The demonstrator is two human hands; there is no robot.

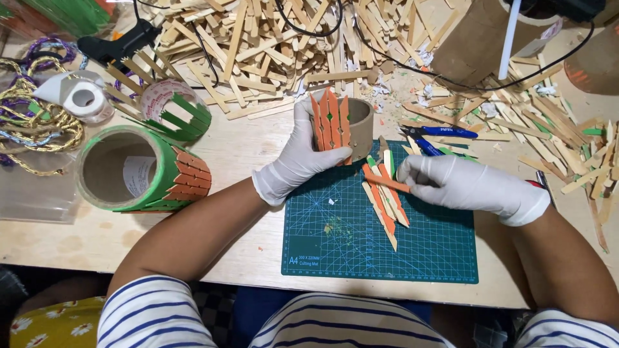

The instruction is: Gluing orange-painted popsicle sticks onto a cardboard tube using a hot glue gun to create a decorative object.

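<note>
my gloved left hand (293, 161) grips the short brown cardboard ring (358, 125) above the green cutting mat (412, 251); right hand (461, 183) pinches a thin orange wooden stick (387, 183), light, probably brittle; hold mid-length.

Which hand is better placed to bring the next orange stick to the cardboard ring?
Probably the right hand: its fingertips already pinch an orange wooden stick above the pile on the green cutting mat. The left hand is occupied gripping the cardboard ring.
</note>
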